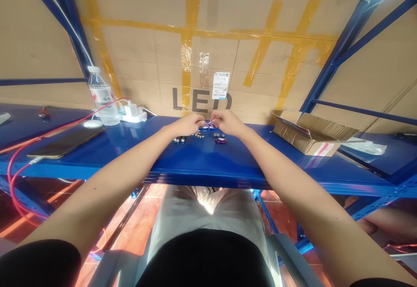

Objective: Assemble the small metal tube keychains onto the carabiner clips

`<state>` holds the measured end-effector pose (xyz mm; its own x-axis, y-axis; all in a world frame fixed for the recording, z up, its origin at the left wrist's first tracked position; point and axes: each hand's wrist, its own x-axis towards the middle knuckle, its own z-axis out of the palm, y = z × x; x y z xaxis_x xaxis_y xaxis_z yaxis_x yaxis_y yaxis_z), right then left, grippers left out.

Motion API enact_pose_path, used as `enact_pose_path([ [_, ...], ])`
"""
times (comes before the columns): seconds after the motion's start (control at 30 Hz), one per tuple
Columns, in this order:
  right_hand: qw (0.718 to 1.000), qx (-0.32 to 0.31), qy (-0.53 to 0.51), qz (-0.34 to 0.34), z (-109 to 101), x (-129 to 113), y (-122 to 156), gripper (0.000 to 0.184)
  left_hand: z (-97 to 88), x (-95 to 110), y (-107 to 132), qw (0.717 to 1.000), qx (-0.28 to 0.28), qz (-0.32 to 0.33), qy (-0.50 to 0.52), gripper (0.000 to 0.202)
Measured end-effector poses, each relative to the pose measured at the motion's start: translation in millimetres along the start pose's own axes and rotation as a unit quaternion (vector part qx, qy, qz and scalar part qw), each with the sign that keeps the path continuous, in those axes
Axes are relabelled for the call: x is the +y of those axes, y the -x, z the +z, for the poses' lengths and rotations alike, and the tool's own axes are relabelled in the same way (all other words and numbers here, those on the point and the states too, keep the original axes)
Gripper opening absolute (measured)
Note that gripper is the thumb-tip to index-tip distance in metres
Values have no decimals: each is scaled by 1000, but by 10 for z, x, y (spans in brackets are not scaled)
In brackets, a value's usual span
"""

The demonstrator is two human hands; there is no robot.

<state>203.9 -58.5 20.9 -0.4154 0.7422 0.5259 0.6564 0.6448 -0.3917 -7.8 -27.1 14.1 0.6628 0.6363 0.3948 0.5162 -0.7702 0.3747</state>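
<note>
My left hand (190,124) and my right hand (227,121) are close together over the far part of the blue shelf (208,161). The fingers of both hands are pinched, and what they hold is too small to make out. Shiny purple and blue pieces (209,126) show between and just under the fingertips. Small silvery pieces (198,134) lie below my left hand, beside several short dark cylinders (180,139). Under my right hand lies a purple-red shiny piece (220,141), with a few small silvery bits just behind it.
An open cardboard box (306,137) stands at the right. On the left are a water bottle (103,98), a phone (67,142) with a red cable (13,182), and a white power strip (133,115). A taped cardboard sheet (130,56) walls off the back.
</note>
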Motion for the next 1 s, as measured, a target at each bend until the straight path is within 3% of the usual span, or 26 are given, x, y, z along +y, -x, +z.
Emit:
enact_pose_path([
  [0.37,988,-79,130,23,-2,-36,14,19,68,29,13,997,-19,27,-75,25],
  [0.6,986,-85,144,-23,-9,-41,27,19,78,75,2,998,-42,-48,27,25],
  [0.77,984,-90,150,-39,1,-43,26,22,126,19,-44,983,-62,-107,135,21],
  [0.87,986,-100,130,-28,20,-16,16,26,158,-40,-70,968,-86,-133,196,24],
  [1.0,988,-93,123,10,35,12,2,23,180,-32,-70,968,-80,-151,184,27],
])
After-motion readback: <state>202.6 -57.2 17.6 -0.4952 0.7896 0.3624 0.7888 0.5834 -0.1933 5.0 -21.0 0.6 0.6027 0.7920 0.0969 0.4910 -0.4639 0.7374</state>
